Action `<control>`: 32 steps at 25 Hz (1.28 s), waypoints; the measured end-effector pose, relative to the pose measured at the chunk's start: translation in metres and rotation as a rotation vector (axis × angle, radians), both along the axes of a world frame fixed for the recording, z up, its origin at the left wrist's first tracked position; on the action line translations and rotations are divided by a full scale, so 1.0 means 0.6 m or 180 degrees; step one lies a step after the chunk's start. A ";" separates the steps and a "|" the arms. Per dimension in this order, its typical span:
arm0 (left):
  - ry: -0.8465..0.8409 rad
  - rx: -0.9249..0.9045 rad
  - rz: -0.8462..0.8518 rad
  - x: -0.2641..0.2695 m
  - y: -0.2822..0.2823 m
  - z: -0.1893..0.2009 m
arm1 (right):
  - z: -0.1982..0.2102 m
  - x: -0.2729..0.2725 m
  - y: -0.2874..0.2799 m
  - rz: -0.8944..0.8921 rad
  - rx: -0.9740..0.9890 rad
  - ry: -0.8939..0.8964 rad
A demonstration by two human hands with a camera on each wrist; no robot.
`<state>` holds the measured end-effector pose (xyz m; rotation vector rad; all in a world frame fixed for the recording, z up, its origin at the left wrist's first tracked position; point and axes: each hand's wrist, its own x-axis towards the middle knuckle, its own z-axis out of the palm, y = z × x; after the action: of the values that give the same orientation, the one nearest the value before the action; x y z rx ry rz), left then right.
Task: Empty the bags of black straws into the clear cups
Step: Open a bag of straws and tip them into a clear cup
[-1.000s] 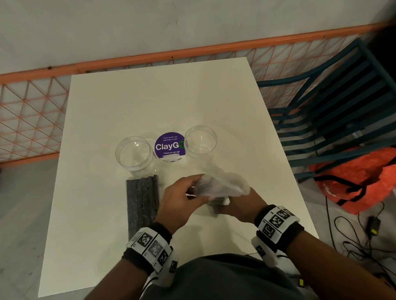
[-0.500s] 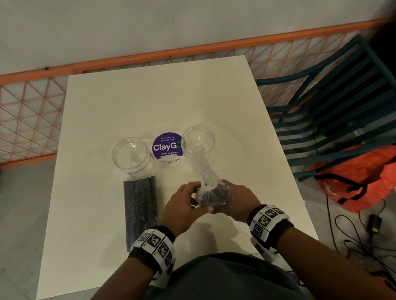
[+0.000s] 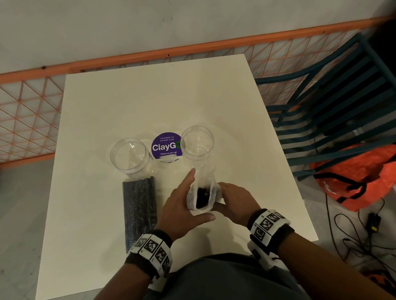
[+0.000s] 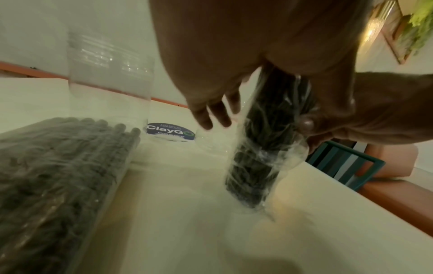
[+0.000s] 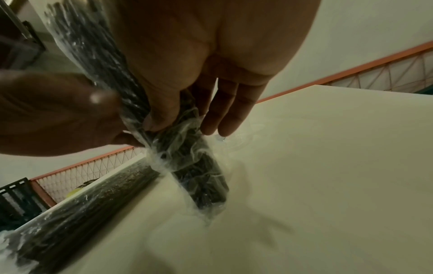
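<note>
Two clear cups stand side by side, the left cup [image 3: 128,156] and the right cup [image 3: 197,141], both with nothing inside. One sealed bag of black straws [image 3: 140,207] lies flat in front of the left cup. Just before the right cup, a second bag of straws [image 3: 201,195] stands upright with its lower end [image 4: 250,191] on the table. My right hand [image 3: 232,199] grips it, thumb [image 5: 159,120] pressed on the plastic. My left hand [image 3: 183,203] lies along its left side with straight fingers [image 4: 211,115], its thumb [image 5: 100,96] touching the bag.
A round purple ClayGo sticker [image 3: 166,147] lies between the cups on the white table [image 3: 156,101]. An orange mesh fence [image 3: 14,120] runs behind and to the left. To the right are a teal slatted chair [image 3: 344,106], an orange bag [image 3: 370,175] and floor cables [image 3: 362,232].
The crumpled bag held between both hands has been stood upright on the table. My left fingers, curled round it before, have straightened along its side.
</note>
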<state>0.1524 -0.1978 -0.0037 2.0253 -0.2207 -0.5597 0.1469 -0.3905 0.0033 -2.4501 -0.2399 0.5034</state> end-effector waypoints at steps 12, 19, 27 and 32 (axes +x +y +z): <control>-0.0311 0.0198 -0.0034 0.024 0.000 -0.019 | -0.004 0.009 -0.001 -0.0244 0.0356 -0.0043; -0.0152 -0.0283 0.0422 0.030 -0.004 -0.011 | -0.027 0.020 -0.001 -0.0010 0.0251 0.0234; -0.0162 0.0148 0.0049 0.035 -0.011 -0.054 | -0.037 0.025 -0.003 0.0168 -0.0059 0.0400; -0.0008 0.0052 0.0075 0.037 -0.022 -0.036 | 0.003 0.018 -0.007 -0.0233 0.0991 0.0723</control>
<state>0.1744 -0.2110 -0.0250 2.0419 -0.1941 -0.5461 0.1580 -0.3946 0.0052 -2.0724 -0.1228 0.6543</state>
